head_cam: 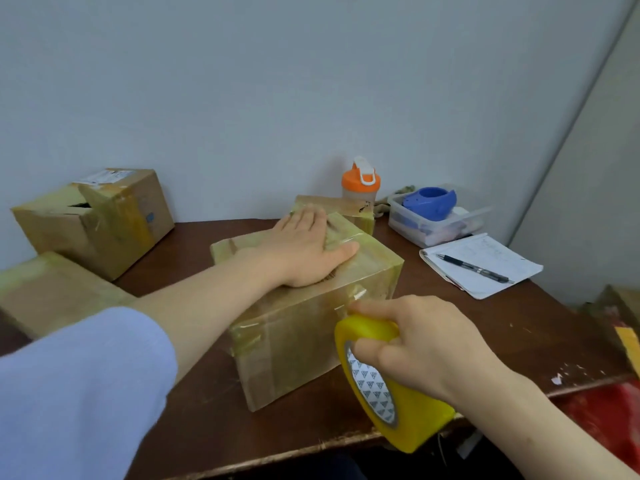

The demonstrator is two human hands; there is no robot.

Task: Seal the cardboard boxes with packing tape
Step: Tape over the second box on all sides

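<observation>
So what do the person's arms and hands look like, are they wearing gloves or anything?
No gloves. Both hands are bare: the left hand and the right hand show no rings, watch or bracelets. The left arm has a loose light blue sleeve pushed up so the forearm is uncovered. The right arm shows no sleeve in view at all.

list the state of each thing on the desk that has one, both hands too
middle box: closed, taped over
left hand: flat on its top
right hand: gripping yellow tape dispenser
back-left box: top flap gaping
shaker bottle: upright, capped
plastic tub: lidless
pen: lying on notepad
</observation>
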